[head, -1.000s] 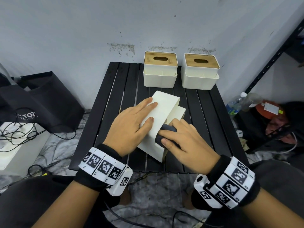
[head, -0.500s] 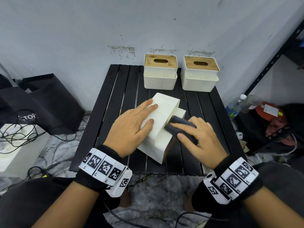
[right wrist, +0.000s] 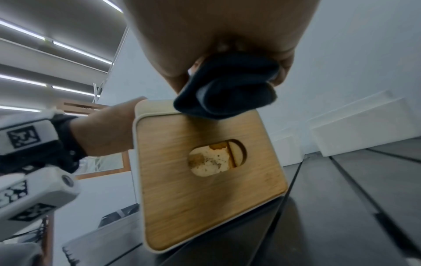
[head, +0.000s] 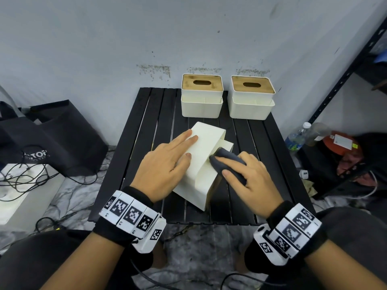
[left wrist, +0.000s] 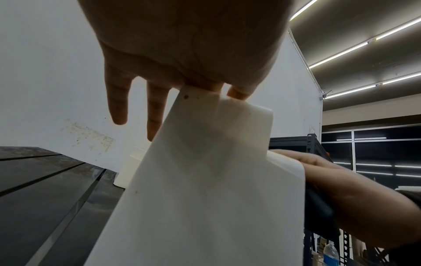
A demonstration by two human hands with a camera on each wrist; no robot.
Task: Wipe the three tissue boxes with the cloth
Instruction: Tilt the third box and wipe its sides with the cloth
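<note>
We have the nearest tissue box point(head: 202, 162) lying on its side on the black slatted table point(head: 134, 143), with its bamboo lid point(right wrist: 205, 172) turned to the right. Our left hand point(head: 167, 164) lies flat on the upper white face with straight fingers and presses the box down; it grips nothing. Our right hand point(head: 249, 178) has its fingers curled around the dark cloth point(head: 227, 164), and the cloth touches the upper right edge of the box, where the white wall meets the lid.

To do this step well, we think the left hand must press firmly, because the box stands on a narrow side and could slide or tip under the stroke. The cloth should go along the whole edge and into the step between the two white parts. The other two tissue boxes point(head: 202, 97) point(head: 251, 99) stand upright at the back of the table, near the wall.
</note>
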